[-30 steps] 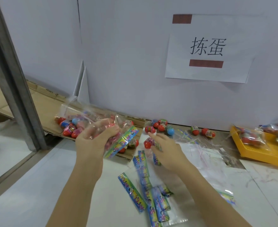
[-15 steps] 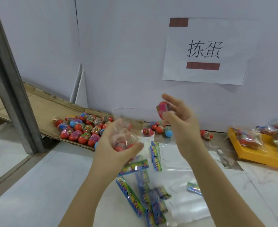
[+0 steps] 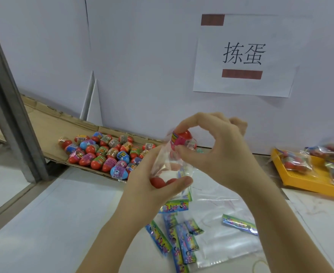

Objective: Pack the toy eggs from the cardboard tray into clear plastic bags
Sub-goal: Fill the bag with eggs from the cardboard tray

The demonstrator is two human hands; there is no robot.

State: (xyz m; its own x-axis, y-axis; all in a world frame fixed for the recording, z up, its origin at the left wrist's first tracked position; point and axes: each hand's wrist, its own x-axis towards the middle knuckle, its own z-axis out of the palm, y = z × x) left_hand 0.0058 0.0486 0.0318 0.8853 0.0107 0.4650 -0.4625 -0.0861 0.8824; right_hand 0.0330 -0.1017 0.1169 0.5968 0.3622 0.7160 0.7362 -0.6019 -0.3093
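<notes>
The toy egg (image 3: pixel 181 138) sits at the mouth of the clear plastic bag (image 3: pixel 168 164), pinched between thumb and forefinger of the right hand (image 3: pixel 221 154), which arches over it from above and to the right of the bag. The egg's long axis looks near upright, tipped slightly, red end up and labelled band toward the opening, so the way in is probably straight down. The left hand (image 3: pixel 152 186) grips the bag lower down from its left side, thumb across the front where a few red eggs already lie at the bottom. Left of the bag and behind it, the cardboard tray (image 3: pixel 50 123) holds a heap of loose eggs (image 3: pixel 107 152). Below the bag lie flat bags (image 3: pixel 227 233) and printed strips (image 3: pixel 182 239); well to its right stands a yellow tray (image 3: pixel 304 180) of filled bags.
</notes>
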